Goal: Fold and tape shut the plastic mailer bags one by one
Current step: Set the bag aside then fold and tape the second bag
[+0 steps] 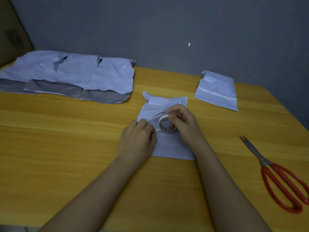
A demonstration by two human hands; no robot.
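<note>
Several unfolded mailer bags [70, 74]: overlapped at table's [66, 139] far left.
Folded bag [168, 144]: laid at centre.
Left hand [138, 139]: pressed on the tape end.
Right hand [182, 121]: curled round tape roll [166, 125].

Right hand [181, 122] grips tape roll [166, 125] on mailer bag [168, 144] (left hand [138, 141] pinches tape end)

Table [66, 148] under my arms was yellow-orange, wood-grain streaked. Mailer bag [168, 144] before me was pale blue-white. Tape roll [167, 125] was white, reddish print on core. At 10 o'clock, bag pile [70, 72] was pale white, flaps grey. At 2 o'clock, taped bag [217, 91] bore white stripe. At 4 o'clock, scissors [274, 174] had red handles, grey blades. Wall [167, 30] was dull grey.
</note>
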